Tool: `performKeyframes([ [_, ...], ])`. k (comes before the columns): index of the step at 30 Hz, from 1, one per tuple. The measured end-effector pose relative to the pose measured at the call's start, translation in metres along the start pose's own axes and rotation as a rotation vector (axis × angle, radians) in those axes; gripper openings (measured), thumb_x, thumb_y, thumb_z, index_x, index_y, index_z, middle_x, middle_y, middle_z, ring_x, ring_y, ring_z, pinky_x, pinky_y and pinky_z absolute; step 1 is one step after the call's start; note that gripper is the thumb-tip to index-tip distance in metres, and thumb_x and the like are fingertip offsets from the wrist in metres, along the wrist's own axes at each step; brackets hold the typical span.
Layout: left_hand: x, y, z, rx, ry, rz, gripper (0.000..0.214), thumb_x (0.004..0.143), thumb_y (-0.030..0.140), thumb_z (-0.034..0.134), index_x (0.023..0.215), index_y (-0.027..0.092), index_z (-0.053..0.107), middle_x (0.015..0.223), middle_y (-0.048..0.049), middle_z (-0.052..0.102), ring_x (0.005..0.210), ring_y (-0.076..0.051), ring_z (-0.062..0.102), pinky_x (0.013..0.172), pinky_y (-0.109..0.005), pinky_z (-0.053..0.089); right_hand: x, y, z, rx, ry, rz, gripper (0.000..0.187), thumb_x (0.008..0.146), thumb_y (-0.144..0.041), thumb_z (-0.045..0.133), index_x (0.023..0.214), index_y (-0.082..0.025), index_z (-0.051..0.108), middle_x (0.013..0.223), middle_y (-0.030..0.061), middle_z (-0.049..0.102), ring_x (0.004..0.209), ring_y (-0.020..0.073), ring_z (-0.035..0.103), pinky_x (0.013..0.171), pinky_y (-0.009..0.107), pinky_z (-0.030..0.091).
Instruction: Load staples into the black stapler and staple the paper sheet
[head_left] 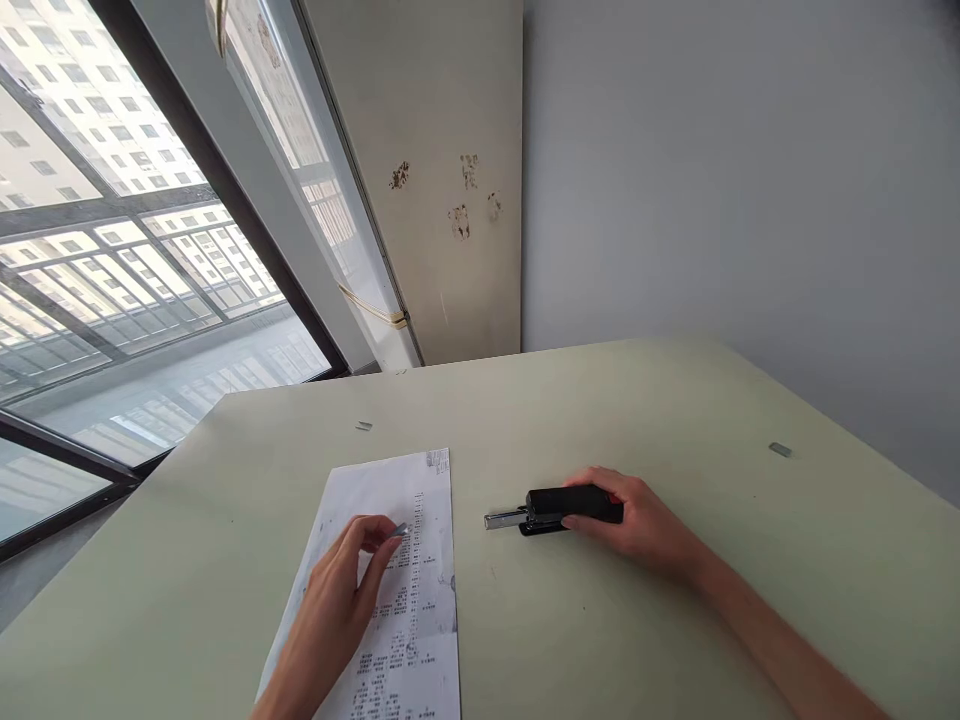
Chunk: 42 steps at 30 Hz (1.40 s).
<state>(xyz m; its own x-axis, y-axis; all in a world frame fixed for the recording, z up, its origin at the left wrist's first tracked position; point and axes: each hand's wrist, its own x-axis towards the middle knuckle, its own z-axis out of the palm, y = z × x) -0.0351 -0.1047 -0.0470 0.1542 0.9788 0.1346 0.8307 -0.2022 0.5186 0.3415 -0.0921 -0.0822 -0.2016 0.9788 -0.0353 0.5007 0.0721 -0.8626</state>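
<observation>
My left hand (337, 590) hovers over a printed sheet of paper (409, 600) and pinches a small silver strip of staples (401, 529) between thumb and fingertips. My right hand (637, 520) rests on the pale green table (675, 420) and grips a black stapler (559, 508) lying on its side. The stapler's metal staple tray (504, 519) sticks out to the left, toward the paper. A gap of bare table separates the staples from the tray's tip.
Two loose staple strips lie on the table, one (364, 426) beyond the paper and one (780, 450) at the far right. A large window (112, 250) is on the left; a grey wall (712, 200) stands behind the table.
</observation>
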Motion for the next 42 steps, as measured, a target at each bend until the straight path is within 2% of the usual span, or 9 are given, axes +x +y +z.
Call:
performKeyframes([
  [4,0.007,0.029,0.004,-0.114,-0.042,0.081,0.027,0.106,0.048,0.046,0.109,0.027,0.064,0.106,-0.0037,0.071,0.089,-0.021,0.068,0.075,-0.031,0.054,0.001,0.0,0.0,0.007,0.003,-0.006,0.03,0.091,-0.055,0.069,0.106,-0.029,0.073,0.099,0.0023,0.074,0.09,0.0243,0.064,0.071,0.033,0.047],
  [9,0.017,0.05,0.015,-0.264,-0.103,0.128,0.027,0.106,0.045,0.048,0.102,0.026,0.067,0.104,-0.005,0.07,0.08,-0.019,0.063,0.065,-0.028,0.049,0.004,0.002,0.0,-0.005,0.01,-0.014,0.028,0.09,-0.053,0.071,0.105,-0.029,0.072,0.099,0.0021,0.073,0.091,0.0245,0.063,0.074,0.035,0.046],
  [12,0.022,0.058,0.021,-0.423,-0.124,0.099,0.028,0.105,0.046,0.051,0.1,0.024,0.068,0.105,-0.0056,0.07,0.082,-0.018,0.064,0.07,-0.029,0.053,0.005,0.003,0.0,-0.009,0.019,-0.021,0.028,0.089,-0.051,0.071,0.105,-0.029,0.072,0.1,0.0023,0.073,0.092,0.0247,0.062,0.075,0.035,0.045],
  [17,0.029,0.067,0.028,-0.573,-0.191,-0.014,0.029,0.102,0.048,0.058,0.097,0.024,0.071,0.077,-0.0009,0.066,0.076,-0.017,0.064,0.073,-0.028,0.053,0.006,0.006,0.0,-0.013,0.022,-0.035,0.028,0.089,-0.05,0.072,0.107,-0.029,0.072,0.102,0.0024,0.074,0.094,0.0249,0.063,0.077,0.036,0.046],
  [23,0.035,0.073,0.035,-0.756,-0.16,-0.033,0.026,0.098,0.046,0.064,0.102,0.023,0.075,0.091,-0.0039,0.071,0.079,-0.016,0.064,0.078,-0.03,0.055,0.006,0.009,0.0,-0.01,0.024,-0.048,0.026,0.09,-0.049,0.072,0.106,-0.029,0.072,0.103,0.0017,0.074,0.094,0.0246,0.063,0.078,0.036,0.046],
  [30,0.037,0.073,0.041,-0.839,-0.163,-0.087,0.027,0.096,0.048,0.068,0.103,0.023,0.071,0.073,-0.0008,0.067,0.077,-0.017,0.062,0.077,-0.03,0.052,0.006,0.009,0.0,-0.01,0.023,-0.071,0.026,0.091,-0.049,0.072,0.107,-0.029,0.072,0.103,0.002,0.075,0.094,0.0246,0.064,0.076,0.035,0.046],
  [34,0.036,0.07,0.045,-0.816,-0.168,-0.118,0.029,0.096,0.051,0.068,0.1,0.022,0.072,0.073,-0.0017,0.068,0.078,-0.018,0.063,0.075,-0.029,0.051,0.006,0.01,0.0,-0.017,0.027,-0.059,0.025,0.09,-0.049,0.073,0.108,-0.03,0.071,0.103,0.0013,0.075,0.094,0.0245,0.064,0.076,0.035,0.046],
  [39,0.036,0.064,0.05,-0.793,-0.196,-0.165,0.036,0.091,0.053,0.072,0.11,0.022,0.073,0.078,-0.0021,0.07,0.08,-0.019,0.066,0.081,-0.031,0.055,0.006,0.01,-0.001,-0.031,0.029,-0.049,0.024,0.09,-0.047,0.073,0.107,-0.03,0.071,0.101,0.0015,0.074,0.093,0.0242,0.064,0.075,0.035,0.046],
  [42,0.036,0.06,0.054,-0.721,-0.191,-0.177,0.036,0.09,0.054,0.072,0.11,0.023,0.074,0.08,-0.0023,0.072,0.083,-0.02,0.069,0.083,-0.032,0.056,0.005,0.008,-0.001,-0.03,0.027,-0.047,0.024,0.09,-0.047,0.073,0.107,-0.029,0.071,0.1,0.0019,0.073,0.092,0.024,0.063,0.074,0.034,0.045],
])
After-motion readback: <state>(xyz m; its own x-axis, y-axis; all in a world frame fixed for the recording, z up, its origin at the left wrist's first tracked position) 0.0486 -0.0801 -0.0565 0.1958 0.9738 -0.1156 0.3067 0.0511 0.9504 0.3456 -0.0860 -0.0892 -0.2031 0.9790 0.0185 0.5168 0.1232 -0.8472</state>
